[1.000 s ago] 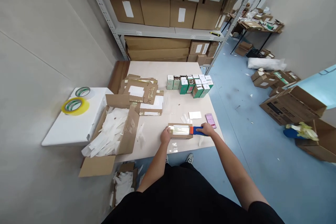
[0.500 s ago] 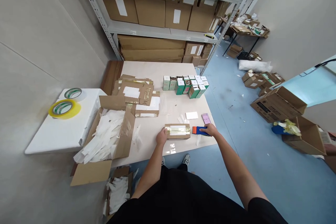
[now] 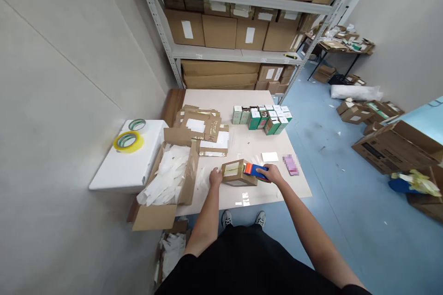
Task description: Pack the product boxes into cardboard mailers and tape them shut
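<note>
A small brown cardboard box (image 3: 237, 174) with a white label and shiny tape stands near the front edge of the pale table (image 3: 242, 198), turned at an angle. My left hand (image 3: 215, 177) is closed against its left end. My right hand (image 3: 271, 174) grips a blue and orange tape dispenser (image 3: 254, 170) that rests against the box's right top edge.
An open carton of white bags (image 3: 169, 179) lies left of the box. Flattened cardboard (image 3: 199, 125), green and white product boxes (image 3: 263, 117), a white card (image 3: 270, 156) and a pink item (image 3: 290, 164) are on the table. Tape rolls (image 3: 127, 141) sit on a white side table. Shelves of cartons (image 3: 221, 30) stand behind.
The box has been turned from lying sideways to an angle. The tape dispenser moved from the table at the box's right onto its right edge. The camera view shifted.
</note>
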`<action>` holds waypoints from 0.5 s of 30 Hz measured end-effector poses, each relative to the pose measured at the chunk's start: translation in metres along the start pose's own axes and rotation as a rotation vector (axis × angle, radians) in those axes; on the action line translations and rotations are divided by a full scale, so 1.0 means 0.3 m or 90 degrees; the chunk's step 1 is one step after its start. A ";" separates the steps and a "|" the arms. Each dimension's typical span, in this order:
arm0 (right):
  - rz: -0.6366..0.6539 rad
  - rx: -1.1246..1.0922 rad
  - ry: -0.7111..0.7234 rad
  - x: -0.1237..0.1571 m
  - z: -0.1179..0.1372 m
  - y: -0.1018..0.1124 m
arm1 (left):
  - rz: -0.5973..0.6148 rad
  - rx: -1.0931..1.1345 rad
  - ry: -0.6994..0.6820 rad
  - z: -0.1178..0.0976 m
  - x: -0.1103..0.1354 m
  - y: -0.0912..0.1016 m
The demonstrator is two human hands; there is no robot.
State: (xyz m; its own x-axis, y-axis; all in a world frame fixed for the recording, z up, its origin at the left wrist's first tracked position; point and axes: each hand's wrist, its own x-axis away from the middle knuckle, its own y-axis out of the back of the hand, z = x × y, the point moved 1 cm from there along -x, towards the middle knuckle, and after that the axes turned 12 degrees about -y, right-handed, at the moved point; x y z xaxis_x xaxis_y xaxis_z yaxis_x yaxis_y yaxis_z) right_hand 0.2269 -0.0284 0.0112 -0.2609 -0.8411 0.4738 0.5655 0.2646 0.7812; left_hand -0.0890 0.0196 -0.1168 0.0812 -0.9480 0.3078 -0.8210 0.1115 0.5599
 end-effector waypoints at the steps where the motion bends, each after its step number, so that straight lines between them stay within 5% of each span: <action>1: -0.005 0.001 0.006 0.007 0.040 -0.029 | -0.014 0.003 -0.013 -0.009 -0.004 0.019; 8: -0.048 0.093 0.002 0.047 0.339 -0.167 | 0.059 0.210 -0.189 -0.079 0.004 0.092; 15: 0.016 0.153 -0.025 0.020 0.471 -0.121 | 0.129 0.229 -0.136 -0.076 0.008 0.105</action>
State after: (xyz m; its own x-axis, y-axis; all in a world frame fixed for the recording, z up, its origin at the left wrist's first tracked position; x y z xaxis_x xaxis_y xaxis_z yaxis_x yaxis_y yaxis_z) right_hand 0.0943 0.0236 0.0430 -0.2826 -0.8151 0.5057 0.3708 0.3934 0.8413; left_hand -0.1017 0.0277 -0.0808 -0.1879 -0.9622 0.1971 -0.9554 0.2256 0.1907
